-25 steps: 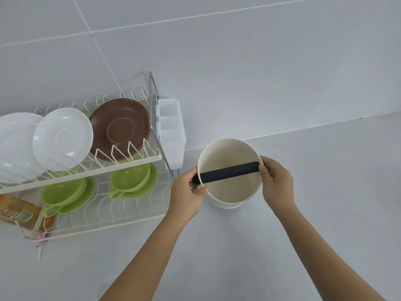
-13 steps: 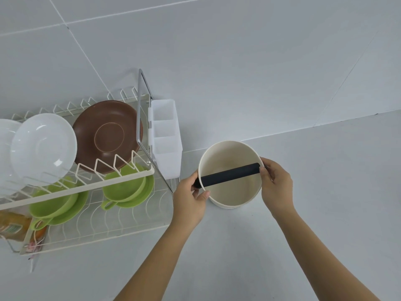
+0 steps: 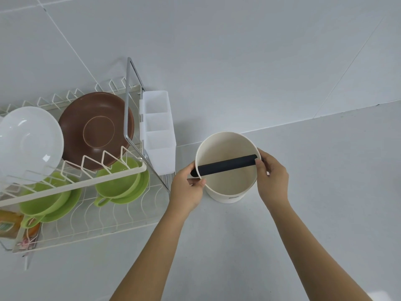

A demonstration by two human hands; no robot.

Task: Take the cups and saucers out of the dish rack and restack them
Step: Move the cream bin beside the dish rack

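My left hand (image 3: 187,192) pinches the left end of the black bar (image 3: 225,165) with curled fingers (image 3: 198,182), and my right hand (image 3: 272,179) grips the right end of it the same way. The bar lies across the open top of a cream round container (image 3: 226,192), which stands on the grey worktop (image 3: 325,170) near the wall.

The white wire dish rack (image 3: 86,222) stands at nine o'clock from the container, with two levels. On the lower level there are two green cups, each one sitting on a green saucer: one cup (image 3: 118,185) on its saucer (image 3: 138,193) at the right, the other cup (image 3: 44,205) on its saucer (image 3: 65,208) at eight o'clock from the first one. The handles of both cups point toward me. On the upper level a brown saucer (image 3: 95,129) stands on its edge, and a white saucer (image 3: 28,144) stands just beside it, at its nine o'clock. A white plastic cutlery holder (image 3: 159,135) with compartments hangs on the right end of the rack, between the rack and the container. An orange packet (image 3: 8,222) shows at the left edge, partly hidden.
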